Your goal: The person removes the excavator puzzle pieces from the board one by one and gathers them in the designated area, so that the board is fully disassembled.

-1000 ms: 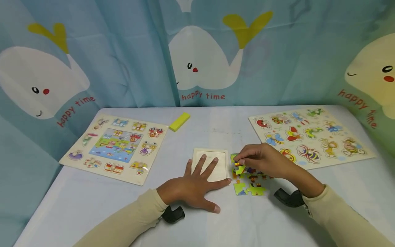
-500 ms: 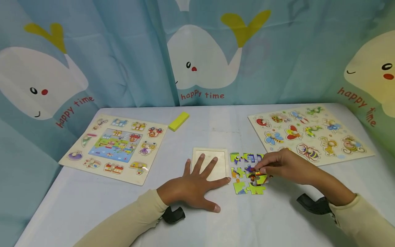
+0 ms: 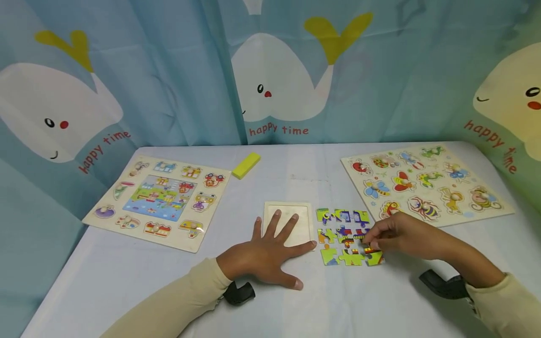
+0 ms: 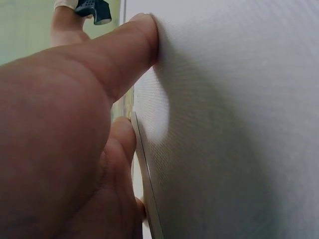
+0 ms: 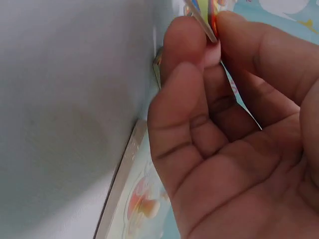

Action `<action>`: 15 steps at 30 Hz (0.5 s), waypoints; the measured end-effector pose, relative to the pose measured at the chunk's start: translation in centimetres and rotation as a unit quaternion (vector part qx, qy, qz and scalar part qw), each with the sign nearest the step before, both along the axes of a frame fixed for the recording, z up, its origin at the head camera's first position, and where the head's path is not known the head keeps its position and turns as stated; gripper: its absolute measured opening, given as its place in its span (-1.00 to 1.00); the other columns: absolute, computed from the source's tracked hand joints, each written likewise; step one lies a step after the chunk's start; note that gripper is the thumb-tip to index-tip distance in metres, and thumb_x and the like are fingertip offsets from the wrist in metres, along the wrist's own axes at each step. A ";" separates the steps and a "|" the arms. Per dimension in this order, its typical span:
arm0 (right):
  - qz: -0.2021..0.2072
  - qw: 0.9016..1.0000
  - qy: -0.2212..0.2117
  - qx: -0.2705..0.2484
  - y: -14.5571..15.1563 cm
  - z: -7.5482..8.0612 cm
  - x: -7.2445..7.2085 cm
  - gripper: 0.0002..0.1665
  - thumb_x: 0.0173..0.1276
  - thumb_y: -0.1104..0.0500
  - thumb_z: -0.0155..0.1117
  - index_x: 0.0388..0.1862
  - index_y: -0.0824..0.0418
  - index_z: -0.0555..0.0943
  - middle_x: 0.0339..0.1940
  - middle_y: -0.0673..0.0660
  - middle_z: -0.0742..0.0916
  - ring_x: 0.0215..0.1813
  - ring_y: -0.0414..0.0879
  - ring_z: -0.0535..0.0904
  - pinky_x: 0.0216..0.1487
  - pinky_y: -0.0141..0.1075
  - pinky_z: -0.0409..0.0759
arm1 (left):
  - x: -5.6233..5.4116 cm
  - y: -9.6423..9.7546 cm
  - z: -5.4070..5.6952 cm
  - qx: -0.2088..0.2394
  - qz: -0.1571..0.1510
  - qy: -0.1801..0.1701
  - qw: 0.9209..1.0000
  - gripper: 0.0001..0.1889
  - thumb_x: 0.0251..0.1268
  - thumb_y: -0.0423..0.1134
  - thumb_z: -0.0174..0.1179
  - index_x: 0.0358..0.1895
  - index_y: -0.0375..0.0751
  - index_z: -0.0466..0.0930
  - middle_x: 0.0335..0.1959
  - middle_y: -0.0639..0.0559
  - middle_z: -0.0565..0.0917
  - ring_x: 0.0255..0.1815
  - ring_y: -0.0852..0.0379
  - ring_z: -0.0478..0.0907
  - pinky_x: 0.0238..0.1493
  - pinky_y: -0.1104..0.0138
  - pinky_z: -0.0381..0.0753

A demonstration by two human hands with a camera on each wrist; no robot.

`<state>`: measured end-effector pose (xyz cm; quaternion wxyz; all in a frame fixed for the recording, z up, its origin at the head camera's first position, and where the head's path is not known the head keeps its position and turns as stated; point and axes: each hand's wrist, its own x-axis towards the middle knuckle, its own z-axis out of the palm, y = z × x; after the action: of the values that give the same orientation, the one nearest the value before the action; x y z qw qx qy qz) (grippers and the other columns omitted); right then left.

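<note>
My left hand (image 3: 265, 257) lies with fingers spread over the lower part of a small pale wooden puzzle tray (image 3: 289, 204), whose visible inside is bare. Just right of the tray, several jigsaw pieces (image 3: 344, 234) with yellow-green, purple and red print lie in loose rows, slightly apart. At the lower right corner of these rows, my right hand (image 3: 412, 237) pinches a yellow-green jigsaw piece (image 3: 374, 257) between thumb and fingers. In the right wrist view that piece (image 5: 202, 15) shows tilted, its thin edge between the fingertips.
A peg puzzle board with vehicles (image 3: 156, 227) lies at the left. Another, with insects (image 3: 422, 188), sits at the back right, close behind my right hand. A yellow block (image 3: 246, 165) lies near the back, and a whale-print curtain (image 3: 177, 94) hangs behind the table.
My right hand has carried the pinched piece from the upper left of the loose pieces across to their lower right corner. The left hand has stayed on the tray.
</note>
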<state>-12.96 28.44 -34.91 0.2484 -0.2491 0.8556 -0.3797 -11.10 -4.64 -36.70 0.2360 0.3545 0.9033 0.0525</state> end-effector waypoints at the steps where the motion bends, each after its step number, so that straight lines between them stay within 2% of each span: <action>1: 0.001 1.000 -0.003 0.003 0.1 0.0 0.0 -0.87 0.36 0.29 0.27 -0.17 0.20 0.72 -0.15 0.01 0.75 -0.17 -0.30 0.55 -0.28 -0.39 0.50 | 0.0 0.0 0.0 0.002 0.000 -0.002 1.000 -0.14 0.14 0.44 0.12 0.50 0.59 -0.07 0.57 0.01 -0.45 0.49 -0.22 -0.64 0.29 -0.34 -0.40; 7: -0.002 1.000 -0.007 0.022 0.4 0.1 0.1 -0.90 0.34 0.30 0.29 -0.20 0.18 0.71 -0.15 0.01 0.74 -0.18 -0.29 0.56 -0.25 -0.38 0.54 | -0.1 0.2 -0.1 0.003 -0.002 -0.004 1.000 -0.14 0.14 0.44 0.12 0.50 0.60 -0.09 0.57 0.01 -0.45 0.49 -0.21 -0.65 0.29 -0.34 -0.41; 15: -0.011 1.000 -0.016 0.021 0.5 -0.1 0.3 -0.88 0.33 0.34 0.29 -0.18 0.24 0.69 -0.20 0.02 0.73 -0.24 -0.27 0.58 -0.25 -0.37 0.57 | -0.1 0.4 -0.1 0.002 -0.008 0.001 1.000 -0.14 0.14 0.45 0.11 0.50 0.59 -0.09 0.58 0.01 -0.44 0.49 -0.22 -0.64 0.29 -0.34 -0.41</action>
<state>-12.66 28.91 -35.00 0.2634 -0.2285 0.8618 -0.3684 -11.22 -4.27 -36.85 0.2352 0.3622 0.9005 0.0517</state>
